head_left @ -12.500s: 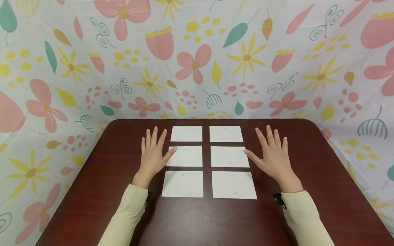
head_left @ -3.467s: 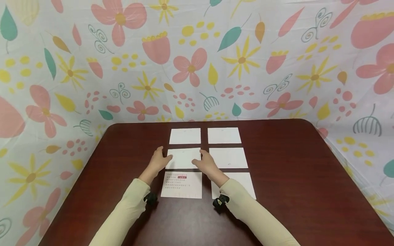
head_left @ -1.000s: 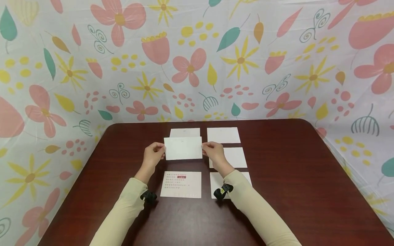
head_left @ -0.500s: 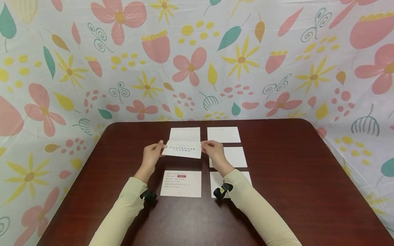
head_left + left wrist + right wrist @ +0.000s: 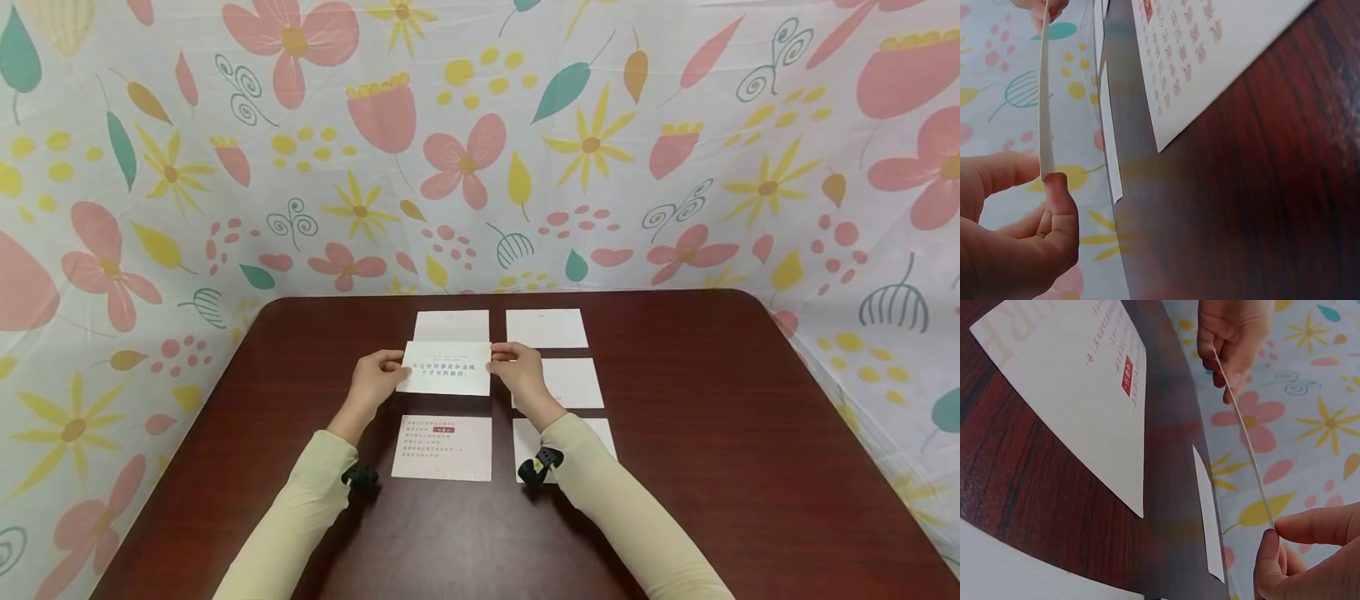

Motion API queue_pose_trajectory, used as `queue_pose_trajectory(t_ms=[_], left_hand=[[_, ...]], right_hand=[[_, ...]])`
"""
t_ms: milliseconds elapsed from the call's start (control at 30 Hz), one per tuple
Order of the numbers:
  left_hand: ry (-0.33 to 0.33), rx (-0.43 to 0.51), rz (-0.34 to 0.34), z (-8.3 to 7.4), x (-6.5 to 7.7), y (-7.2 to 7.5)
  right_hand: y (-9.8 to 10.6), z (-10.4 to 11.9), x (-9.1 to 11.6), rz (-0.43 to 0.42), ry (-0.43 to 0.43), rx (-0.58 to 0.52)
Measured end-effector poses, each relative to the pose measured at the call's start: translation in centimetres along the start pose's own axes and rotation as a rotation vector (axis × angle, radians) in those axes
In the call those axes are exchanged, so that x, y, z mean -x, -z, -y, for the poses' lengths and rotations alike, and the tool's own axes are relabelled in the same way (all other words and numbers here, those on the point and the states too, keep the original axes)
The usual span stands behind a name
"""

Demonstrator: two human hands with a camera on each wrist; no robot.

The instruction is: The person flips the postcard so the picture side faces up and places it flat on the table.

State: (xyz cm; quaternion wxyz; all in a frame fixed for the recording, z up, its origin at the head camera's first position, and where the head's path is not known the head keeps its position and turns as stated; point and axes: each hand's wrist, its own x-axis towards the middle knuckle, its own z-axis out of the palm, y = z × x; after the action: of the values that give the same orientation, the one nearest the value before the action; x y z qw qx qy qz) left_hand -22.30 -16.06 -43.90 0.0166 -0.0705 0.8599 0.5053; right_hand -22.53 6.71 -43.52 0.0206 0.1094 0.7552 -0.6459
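Between both hands is a white card (image 5: 447,354) with dark printed lines facing up in the head view. My left hand (image 5: 373,382) pinches its left edge with thumb and fingers, and my right hand (image 5: 522,375) pinches the right edge. Both wrist views show the card (image 5: 1045,112) nearly edge-on, raised off the tabletop and slightly bowed. Closer to me lies a card with red text (image 5: 441,462) and a red block, flat on the table. The card behind (image 5: 452,323) is partly covered by the held one.
On the right is a column of white cards: a far one (image 5: 547,328), a middle one (image 5: 573,385) partly behind my right hand, and a near one (image 5: 600,446) under my right wrist. They lie on a dark red-brown table (image 5: 720,450). A flowered cloth (image 5: 637,225) hangs behind.
Earlier both hands were spread beside the cards. The near-left card then showed its white side, now red text. The middle-left card was lifted and turned from its plain side to the printed one.
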Motion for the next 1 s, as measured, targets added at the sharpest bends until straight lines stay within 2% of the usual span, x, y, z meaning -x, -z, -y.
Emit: queue_pose_trajectory(t_ms=[133,400,667,867,1000], left_hand=[[-0.011,-0.087,0.042,-0.1,-0.1,-0.1],[0.006,-0.186,0.083,0.5,-0.8,-0.5],[0.001,-0.327,0.136,0.8,-1.2,-0.8],[-0.027,-0.364,0.153,0.7,-1.5,-0.8],[-0.035,-0.392,0.139,0.7,-1.6,-1.0]], right_hand=[[-0.1,-0.2,-0.3,-0.001,-0.014,0.004],[-0.4,-1.0,-0.4,0.023,0.012,0.052],[-0.8,-1.5,-0.4,0.092,0.009,0.198],[-1.1,-1.6,-0.5,0.081,0.027,0.329],[-1.4,-1.6,-0.6,0.069,0.033,0.391]])
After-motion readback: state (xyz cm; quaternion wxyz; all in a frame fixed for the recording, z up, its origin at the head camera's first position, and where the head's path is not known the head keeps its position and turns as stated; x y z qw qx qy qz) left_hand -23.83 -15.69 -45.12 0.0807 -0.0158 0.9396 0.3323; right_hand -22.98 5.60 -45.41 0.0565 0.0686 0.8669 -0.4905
